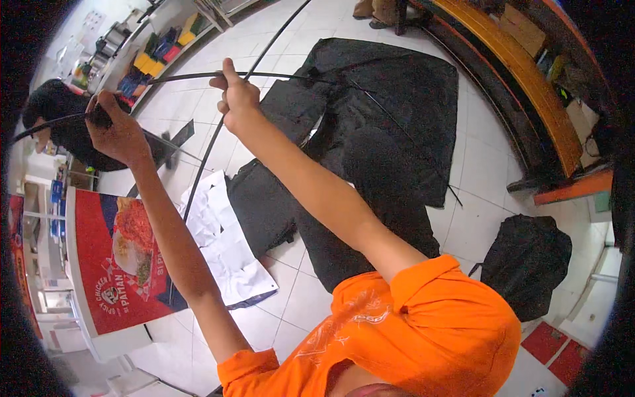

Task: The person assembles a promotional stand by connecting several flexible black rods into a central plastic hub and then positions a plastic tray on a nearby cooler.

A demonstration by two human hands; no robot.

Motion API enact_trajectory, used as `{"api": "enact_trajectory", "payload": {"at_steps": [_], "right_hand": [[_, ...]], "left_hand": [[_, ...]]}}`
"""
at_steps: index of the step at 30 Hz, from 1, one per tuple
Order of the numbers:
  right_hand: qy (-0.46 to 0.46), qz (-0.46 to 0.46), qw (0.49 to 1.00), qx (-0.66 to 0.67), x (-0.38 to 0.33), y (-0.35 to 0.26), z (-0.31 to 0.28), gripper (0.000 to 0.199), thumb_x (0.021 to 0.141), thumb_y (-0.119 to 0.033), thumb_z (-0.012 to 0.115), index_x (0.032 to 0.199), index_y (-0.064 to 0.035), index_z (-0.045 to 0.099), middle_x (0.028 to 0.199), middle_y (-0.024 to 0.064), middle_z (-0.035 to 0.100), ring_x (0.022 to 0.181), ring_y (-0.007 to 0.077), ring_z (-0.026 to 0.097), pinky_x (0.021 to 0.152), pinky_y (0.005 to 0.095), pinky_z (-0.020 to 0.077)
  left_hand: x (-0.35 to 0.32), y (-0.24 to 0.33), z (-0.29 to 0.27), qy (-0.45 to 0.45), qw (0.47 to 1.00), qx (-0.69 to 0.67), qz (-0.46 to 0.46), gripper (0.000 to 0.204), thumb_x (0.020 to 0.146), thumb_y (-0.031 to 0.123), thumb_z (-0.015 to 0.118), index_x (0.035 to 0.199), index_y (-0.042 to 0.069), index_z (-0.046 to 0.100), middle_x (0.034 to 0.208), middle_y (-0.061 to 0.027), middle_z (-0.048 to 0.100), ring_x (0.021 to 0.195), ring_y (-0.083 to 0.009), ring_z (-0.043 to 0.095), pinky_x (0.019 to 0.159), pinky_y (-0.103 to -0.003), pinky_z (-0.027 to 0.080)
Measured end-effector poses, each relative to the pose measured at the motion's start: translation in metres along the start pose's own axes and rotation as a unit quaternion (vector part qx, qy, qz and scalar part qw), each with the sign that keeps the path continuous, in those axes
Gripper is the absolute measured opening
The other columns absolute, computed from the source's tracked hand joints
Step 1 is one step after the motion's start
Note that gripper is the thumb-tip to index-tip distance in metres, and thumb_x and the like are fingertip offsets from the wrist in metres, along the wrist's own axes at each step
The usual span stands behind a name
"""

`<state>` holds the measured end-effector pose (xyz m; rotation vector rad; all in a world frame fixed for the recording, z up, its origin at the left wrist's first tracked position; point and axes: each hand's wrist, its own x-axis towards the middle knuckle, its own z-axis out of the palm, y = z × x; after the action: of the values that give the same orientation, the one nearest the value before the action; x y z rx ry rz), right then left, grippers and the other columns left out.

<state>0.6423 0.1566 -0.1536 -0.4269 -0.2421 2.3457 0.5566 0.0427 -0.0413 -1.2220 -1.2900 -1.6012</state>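
Long, thin, black flexible rod (188, 76) is held up in the air by the person's 2 bare hands, above a white tiled floor (479, 159). The left hand (118, 132), the farther left of the 2, is clamped on it, and one end part reaches past that hand toward the left edge of the view. The right hand (238, 99) is also closed on it, thumb raised and fingers curled. At the right hand, a 2nd thin black rod length (198, 175) crosses the first, slanting from the top edge down past the left forearm; whether the 2 lengths are joined, I cannot tell.

Below lies a large, wrinkled spread of black fabric (397, 73). Beside its left part is a creased white sheet (228, 245). A red and blue printed panel (92, 231) stands at the left, a rounded black fabric bag (526, 264) rests at the right, and a long orange-brown wooden bench (529, 86) curves along the upper right.
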Motion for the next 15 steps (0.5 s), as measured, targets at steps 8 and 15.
{"api": "enact_trajectory", "payload": {"at_steps": [8,15], "right_hand": [[0.019,-0.012,1.000,0.000,0.004,0.003,-0.009,0.039,0.079,-0.045,0.076,0.076,-0.0103,0.058,0.076,0.0099,0.068,0.038,0.0056,0.027,0.037,0.0237,0.0206],[0.030,-0.020,0.999,-0.005,0.011,0.001,-0.013,0.036,0.081,-0.041,0.076,0.079,-0.0102,0.057,0.075,0.0099,0.068,0.038,0.0051,0.028,0.037,0.0236,0.0199]], "left_hand": [[-0.002,0.006,0.000,0.007,0.993,0.106,-0.043,0.024,0.096,0.021,0.060,0.086,-0.001,0.062,0.081,-0.0037,0.066,0.075,-0.0124,0.059,0.074,-0.027,0.047],[-0.001,-0.004,-0.002,0.003,0.995,0.090,-0.052,0.026,0.095,0.024,0.061,0.086,-0.001,0.063,0.079,-0.0036,0.066,0.073,-0.0125,0.058,0.073,-0.026,0.046]]}}
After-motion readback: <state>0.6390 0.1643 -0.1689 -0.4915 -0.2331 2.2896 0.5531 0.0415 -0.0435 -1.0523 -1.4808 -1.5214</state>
